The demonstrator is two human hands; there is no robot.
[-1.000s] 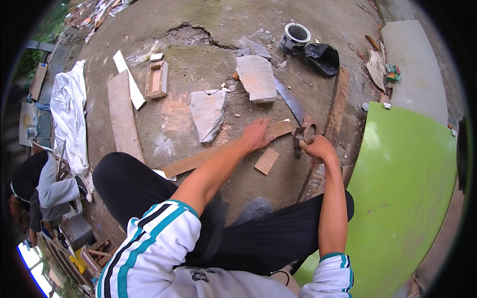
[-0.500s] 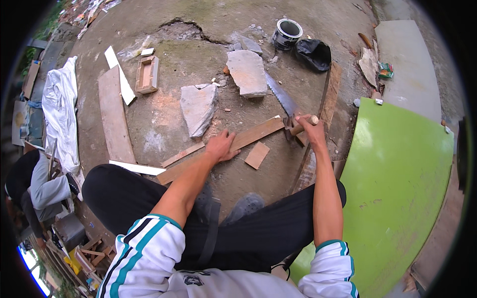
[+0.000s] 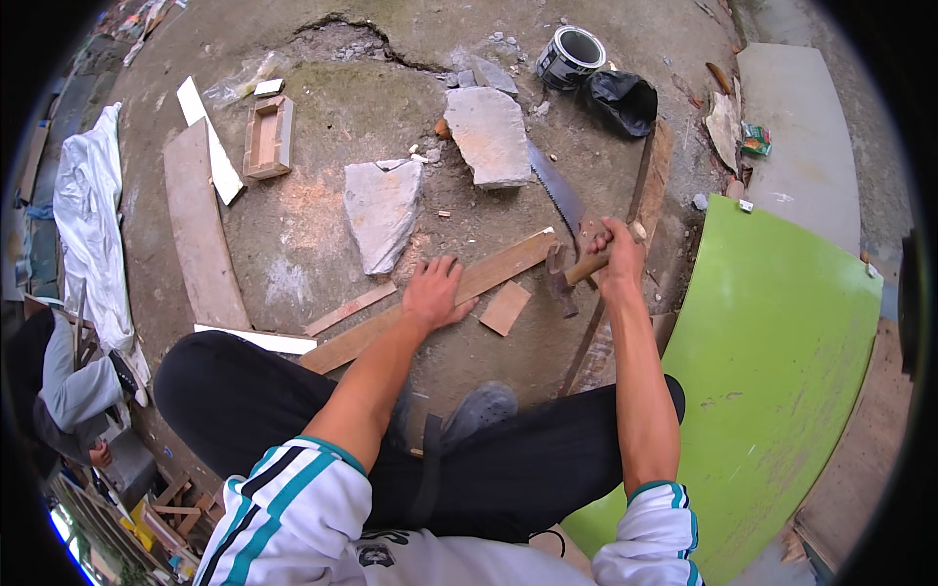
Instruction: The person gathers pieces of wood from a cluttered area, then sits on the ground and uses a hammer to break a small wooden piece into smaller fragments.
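A narrow wooden plank (image 3: 498, 266) lies slantwise on the ground before me. My left hand (image 3: 435, 293) grips it across the middle, fingers over the far edge and thumb along the near side. Close to the plank's right end, my right hand (image 3: 618, 259) is wrapped round the wooden handle of a hammer (image 3: 564, 281). The hammer's metal head hangs just beyond that end, apart from the ground as far as I can tell. Behind it a handsaw (image 3: 555, 186) lies on the ground, its handle end partly hidden by my right hand. A small square wood piece (image 3: 505, 308) sits below the plank.
Two broken concrete slabs (image 3: 384, 215) lie ahead. A paint can (image 3: 570, 59) and black bag (image 3: 622, 102) stand far right. A long timber (image 3: 650, 186) and green board (image 3: 772, 361) flank my right. Leftward are a wooden box (image 3: 269, 137), a board (image 3: 202, 225) and another person (image 3: 73, 381).
The hammer has swung nearer to me, its head lower in view. My left hand stays on the plank. The whole view has shifted slightly.
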